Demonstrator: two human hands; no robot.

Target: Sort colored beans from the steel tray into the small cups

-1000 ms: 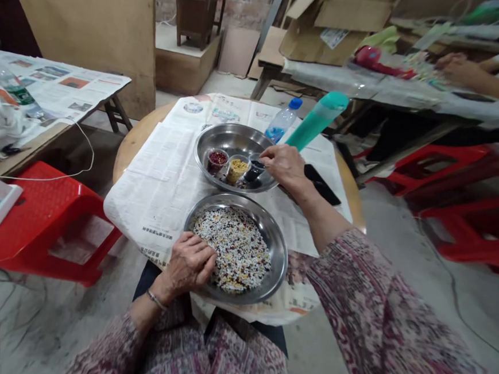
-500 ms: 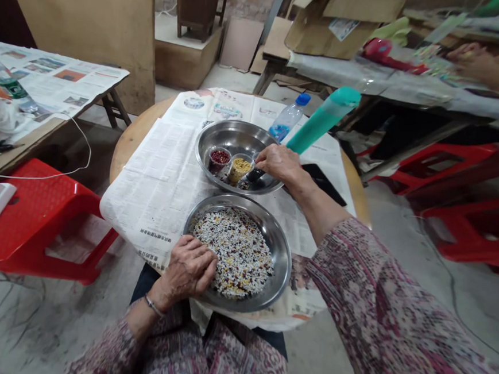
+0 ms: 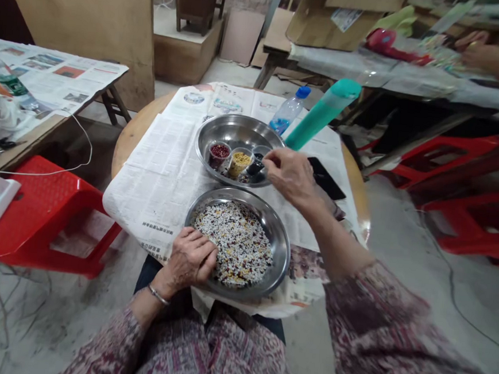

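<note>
The near steel bowl (image 3: 279,264) contains mixed white, dark, red and yellow grains and beans (image 3: 237,238). My left hand (image 3: 191,255) is closed over its left rim. Behind it, a second steel bowl (image 3: 221,132) contains three clear cups: one of dark red beans (image 3: 220,152), one of yellow beans (image 3: 240,162) and one of black beans (image 3: 257,160). My right hand (image 3: 292,176) hovers at the far bowl's right edge, beside the black-bean cup. Its fingers are pinched; what they hold, if anything, is hidden.
A blue-capped bottle (image 3: 289,110), a green tube-shaped bundle (image 3: 324,113) and a black phone-like slab (image 3: 325,178) stand or lie beyond my right hand. Newspaper (image 3: 146,184) covers the round table. Red stools (image 3: 35,210) flank it. A co-worker's hands (image 3: 480,52) are at the back right table.
My right hand has pulled back to the right from the black-bean cup, which now shows more. My left hand stays on the near bowl's rim. The view has shifted slightly.
</note>
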